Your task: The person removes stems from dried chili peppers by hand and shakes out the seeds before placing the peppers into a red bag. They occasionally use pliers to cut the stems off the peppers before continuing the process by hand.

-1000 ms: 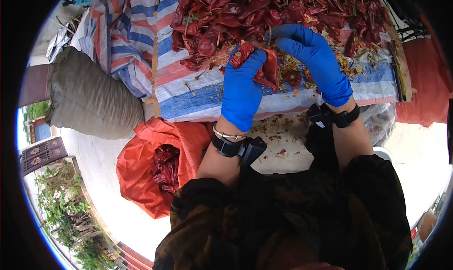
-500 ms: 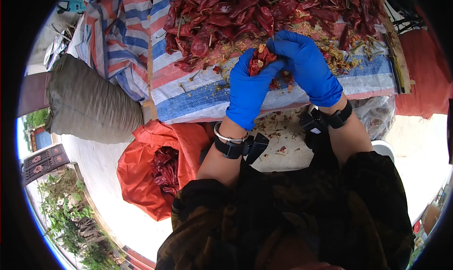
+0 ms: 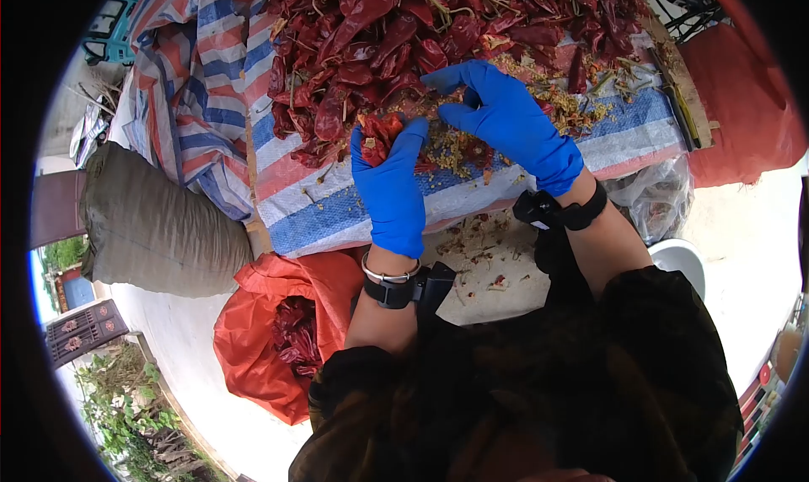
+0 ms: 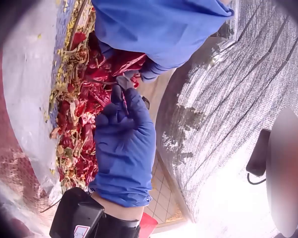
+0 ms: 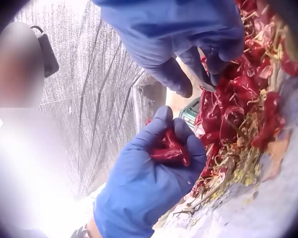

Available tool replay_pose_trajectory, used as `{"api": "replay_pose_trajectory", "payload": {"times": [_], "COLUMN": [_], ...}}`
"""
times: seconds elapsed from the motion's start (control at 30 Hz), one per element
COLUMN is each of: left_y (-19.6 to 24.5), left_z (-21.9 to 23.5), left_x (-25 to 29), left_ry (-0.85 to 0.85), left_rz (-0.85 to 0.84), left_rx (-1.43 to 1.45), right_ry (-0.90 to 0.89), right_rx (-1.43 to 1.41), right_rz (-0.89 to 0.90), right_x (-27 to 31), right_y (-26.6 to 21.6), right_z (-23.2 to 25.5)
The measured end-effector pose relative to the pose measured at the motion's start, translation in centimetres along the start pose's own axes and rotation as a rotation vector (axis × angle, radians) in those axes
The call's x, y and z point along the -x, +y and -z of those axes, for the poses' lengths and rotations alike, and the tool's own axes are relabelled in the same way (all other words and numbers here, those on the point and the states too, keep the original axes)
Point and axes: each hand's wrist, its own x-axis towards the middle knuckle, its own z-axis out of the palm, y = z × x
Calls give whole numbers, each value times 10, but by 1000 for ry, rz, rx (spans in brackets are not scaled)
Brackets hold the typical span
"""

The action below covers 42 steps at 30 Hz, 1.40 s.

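Observation:
In the head view, my blue-gloved left hand grips dried red chili peppers at the near side of a heap. The right wrist view shows these chili peppers bunched in the palm, under curled fingers and thumb. To its right, my gloved right hand hovers over the sheet, index finger and thumb apart with nothing visible between them. The big heap of dried red chili peppers lies just beyond both hands. In the left wrist view, the right hand has its fingertips close to the left hand's chili peppers.
A striped sheet covers the table, strewn with seeds and stems. Below its left front edge stands an open red sack with chili peppers inside. A full grey-green sack leans at the left. A white basin sits at the right.
Both hands met over the chili peppers half a second ago and have since parted. The left hand has moved left with its chili peppers; the view has shifted too.

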Motion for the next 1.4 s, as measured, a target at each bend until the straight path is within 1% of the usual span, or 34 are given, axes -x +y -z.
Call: {"api": "replay_pose_trajectory", "payload": {"times": [0.07,0.1,0.13,0.2,0.23,0.27,0.33,0.4,0.43,0.47,0.5,0.53,0.57,0.6,0.63,0.7,0.73,0.77,0.8,0.87,0.9,0.93,1.0,1.03,1.07,1.13,1.17,1.2,1.23,1.27,1.3,1.33,1.37,1.4], "left_y": [0,7,8,9,9,10,10,9,6,3,4,6,9,12,14,16,17,18,18,22,22,18,9,6,5,4,0,3,8,13,20,19,17,16], "left_z": [3,1,1,0,0,-1,-1,0,1,4,4,3,1,-1,0,0,1,1,-1,-8,-10,-10,-5,-3,0,7,10,12,13,13,10,11,13,14], "left_x": [-4,-5,-5,-5,-5,-4,-5,-8,-9,-9,-9,-9,-9,-8,-8,-6,-6,-7,-7,-4,-3,-3,-2,-1,-1,-6,-8,-9,-9,-10,-9,-10,-12,-12], "left_ry": [11,24,26,11,13,5,-2,-1,1,-12,-23,-16,18,53,66,27,40,-1,-44,-19,1,7,-23,-8,-5,-41,-125,-125,-180,-232,-274,-275,-392,-509], "left_rz": [13,77,74,93,91,63,36,92,89,52,16,13,64,115,111,81,78,70,64,40,15,15,3,-3,-1,130,-20,-17,214,447,499,502,555,606], "left_rx": [-8,39,40,36,35,13,-11,68,69,43,16,14,53,92,90,83,80,65,51,100,151,146,211,263,261,299,10,10,388,765,846,847,955,1062], "right_ry": [118,127,126,192,179,180,143,160,176,174,201,224,218,175,129,127,136,165,160,93,59,55,-28,-26,-28,-222,-222,-157,-91,-88,-73,-60,-59,-159], "right_rx": [316,374,374,621,687,685,599,570,542,540,465,389,384,194,3,-57,-109,-49,-54,6,-18,-25,-90,-171,-174,-536,-536,-480,-423,-421,-243,-65,-63,-275], "right_rz": [125,120,124,112,62,63,225,255,285,288,282,276,280,263,244,249,250,287,288,324,287,285,337,275,272,-30,-31,-17,-3,-5,35,75,74,51], "right_x": [-4,-7,-10,-15,-13,-15,-22,-24,-26,-27,-27,-26,-26,-24,-23,-20,-19,-18,-16,-10,-5,-3,3,7,8,6,3,0,-2,-4,-5,-5,-5,-5], "right_y": [4,3,8,20,21,25,36,41,42,42,38,34,30,19,9,-5,-10,-13,-18,-26,-28,-28,-28,-29,-30,-31,-32,-32,-32,-31,-31,-30,-29,-27], "right_z": [3,9,12,13,14,15,14,13,13,12,10,8,8,10,12,14,15,14,13,10,4,-1,-13,-18,-16,-5,-2,0,2,4,6,7,5,2]}}
